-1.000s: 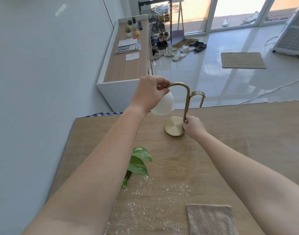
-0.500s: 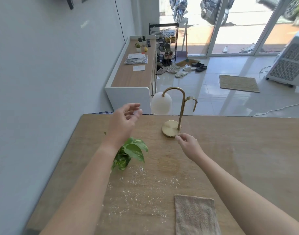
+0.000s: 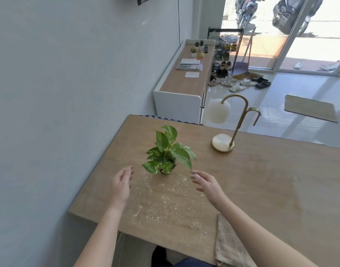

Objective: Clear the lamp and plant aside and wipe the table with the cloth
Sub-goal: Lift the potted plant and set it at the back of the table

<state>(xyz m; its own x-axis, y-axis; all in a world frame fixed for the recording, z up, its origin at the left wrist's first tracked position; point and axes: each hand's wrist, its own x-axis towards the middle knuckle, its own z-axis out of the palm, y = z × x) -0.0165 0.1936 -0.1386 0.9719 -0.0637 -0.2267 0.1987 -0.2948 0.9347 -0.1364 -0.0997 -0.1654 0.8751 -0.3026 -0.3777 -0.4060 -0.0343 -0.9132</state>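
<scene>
A small green plant (image 3: 168, 154) in a dark pot stands on the wooden table (image 3: 271, 180), left of centre. My left hand (image 3: 121, 185) and my right hand (image 3: 206, 185) hover on either side of it, just in front, fingers straight, holding nothing and not touching it. A brass lamp (image 3: 226, 130) with a white globe shade stands near the table's far edge. White crumbs (image 3: 165, 199) are scattered between my hands. A beige cloth (image 3: 229, 244) lies at the near edge, partly under my right forearm.
A grey wall runs close along the table's left side. Beyond the far edge stands a white sideboard (image 3: 184, 83) with papers and small pots, then a shoe rack, sandals and a mat (image 3: 310, 107) on the tiled floor.
Both hands have let go of the lamp, which now stands near the far edge. They drew back toward me and now flank the plant.
</scene>
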